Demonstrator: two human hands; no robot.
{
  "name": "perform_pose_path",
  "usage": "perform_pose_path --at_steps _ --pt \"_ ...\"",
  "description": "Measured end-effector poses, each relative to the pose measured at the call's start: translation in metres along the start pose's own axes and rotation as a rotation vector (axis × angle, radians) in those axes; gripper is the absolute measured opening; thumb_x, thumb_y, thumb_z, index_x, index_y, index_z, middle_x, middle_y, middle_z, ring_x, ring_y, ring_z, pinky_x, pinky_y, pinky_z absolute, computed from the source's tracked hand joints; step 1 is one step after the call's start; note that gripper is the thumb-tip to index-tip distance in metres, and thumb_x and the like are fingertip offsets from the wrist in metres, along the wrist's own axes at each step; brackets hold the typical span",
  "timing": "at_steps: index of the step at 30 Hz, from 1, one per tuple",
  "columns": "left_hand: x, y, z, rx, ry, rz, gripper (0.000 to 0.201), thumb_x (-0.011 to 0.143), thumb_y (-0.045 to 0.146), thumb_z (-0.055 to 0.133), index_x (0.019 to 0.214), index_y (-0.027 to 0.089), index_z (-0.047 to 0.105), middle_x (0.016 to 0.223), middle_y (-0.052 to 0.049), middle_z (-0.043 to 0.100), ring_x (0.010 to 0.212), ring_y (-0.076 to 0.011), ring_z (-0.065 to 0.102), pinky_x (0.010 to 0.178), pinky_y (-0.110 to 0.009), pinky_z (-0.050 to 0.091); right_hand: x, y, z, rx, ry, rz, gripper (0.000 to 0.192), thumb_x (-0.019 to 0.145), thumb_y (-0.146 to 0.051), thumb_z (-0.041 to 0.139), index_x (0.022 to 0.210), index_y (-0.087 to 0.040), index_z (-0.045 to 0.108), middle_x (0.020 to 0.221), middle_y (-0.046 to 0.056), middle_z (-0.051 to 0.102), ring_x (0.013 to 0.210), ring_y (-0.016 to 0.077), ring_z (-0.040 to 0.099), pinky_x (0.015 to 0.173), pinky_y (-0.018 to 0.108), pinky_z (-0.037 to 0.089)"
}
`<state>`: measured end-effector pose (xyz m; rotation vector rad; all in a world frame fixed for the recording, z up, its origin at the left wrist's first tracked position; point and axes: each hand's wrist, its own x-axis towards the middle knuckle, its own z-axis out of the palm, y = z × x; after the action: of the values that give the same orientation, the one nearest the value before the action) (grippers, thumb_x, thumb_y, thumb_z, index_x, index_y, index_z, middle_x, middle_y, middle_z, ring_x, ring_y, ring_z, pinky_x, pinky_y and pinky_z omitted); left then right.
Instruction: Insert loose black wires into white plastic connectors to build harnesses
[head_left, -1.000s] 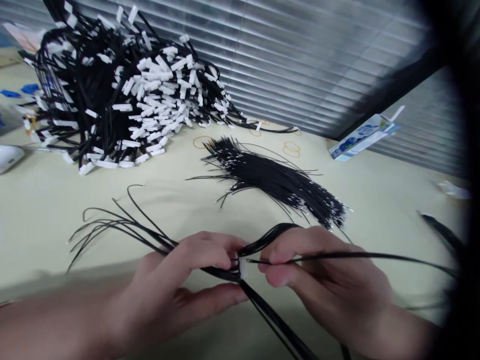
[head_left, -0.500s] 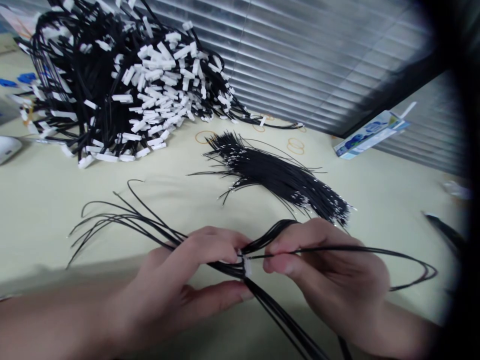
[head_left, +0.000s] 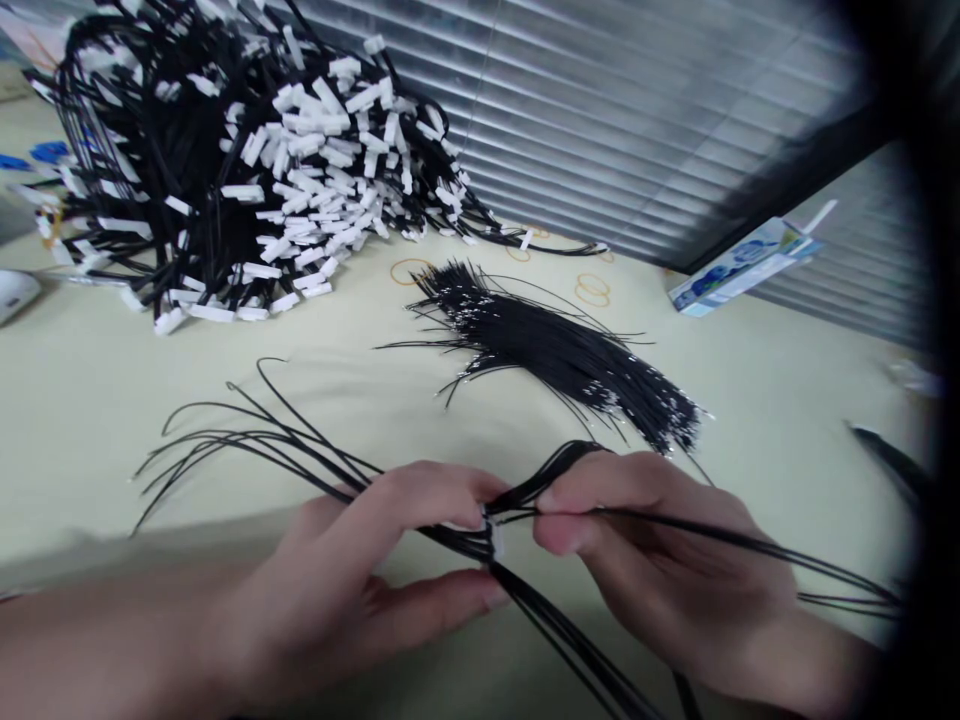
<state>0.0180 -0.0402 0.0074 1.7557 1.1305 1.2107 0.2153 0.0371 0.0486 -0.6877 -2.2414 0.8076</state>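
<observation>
Low in the middle, a white connector [head_left: 496, 538] has several black wires running into it from both sides. My left hand [head_left: 390, 560] is closed around the connector and the wire bundle [head_left: 300, 458], whose loose ends fan out to the left. Between thumb and forefinger, my right hand [head_left: 637, 550] pinches a thin black wire [head_left: 517, 516] just right of the connector. That wire's length runs back over the palm toward the right edge. More black wires [head_left: 574, 640] hang from the connector toward the bottom of the view, and others arch behind the right fingers.
Behind my hands lies a bundle of cut black wires [head_left: 555, 350] with shiny tips. A large heap of black cables with white connectors [head_left: 315, 200] fills the back left. A blue and white carton [head_left: 742, 265] stands at the back right by the blinds [head_left: 600, 120]. Rubber bands [head_left: 592, 290] lie nearby.
The wire trailing from my right hand has swung lower and reaches farther right. My right hand has shifted slightly down and right; the left keeps its hold on the connector.
</observation>
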Motion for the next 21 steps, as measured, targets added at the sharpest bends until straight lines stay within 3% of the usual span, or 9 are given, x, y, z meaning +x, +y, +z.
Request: perform_pose_path --at_steps 10,16,21 --pt "-0.0062 -0.0002 0.0001 -0.019 -0.014 -0.052 0.051 0.076 0.013 0.068 0.115 0.037 0.045 0.119 0.008 0.065 0.101 -0.0167 0.067 0.087 -0.021 0.054 -0.0007 0.0010 -0.0028 0.028 -0.052 -0.036 0.011 0.083 -0.016 0.061 0.084 -0.026 0.059 0.072 -0.008 0.067 0.062 0.0057 0.063 0.055 0.014 0.048" --pt "-0.0053 -0.0009 0.0013 -0.052 0.001 -0.055 0.051 0.075 0.013 0.067 0.116 0.037 0.048 0.117 0.006 0.067 0.096 -0.0196 0.069 0.084 -0.026 0.056 -0.0030 0.0010 -0.0028 0.041 -0.020 0.006 0.017 0.080 -0.011 0.063 0.083 -0.028 0.061 0.076 -0.008 0.068 0.062 0.0066 0.062 0.059 0.015 0.051" --pt "-0.0037 0.0007 0.0003 -0.027 0.023 -0.025 0.052 0.073 0.011 0.068 0.115 0.036 0.050 0.115 0.005 0.068 0.096 -0.0188 0.069 0.077 -0.020 0.057 0.0016 -0.0005 -0.0024 0.047 -0.039 -0.014 0.012 0.081 -0.014 0.062 0.081 -0.026 0.061 0.070 -0.006 0.068 0.055 0.0077 0.061 0.052 0.017 0.050"
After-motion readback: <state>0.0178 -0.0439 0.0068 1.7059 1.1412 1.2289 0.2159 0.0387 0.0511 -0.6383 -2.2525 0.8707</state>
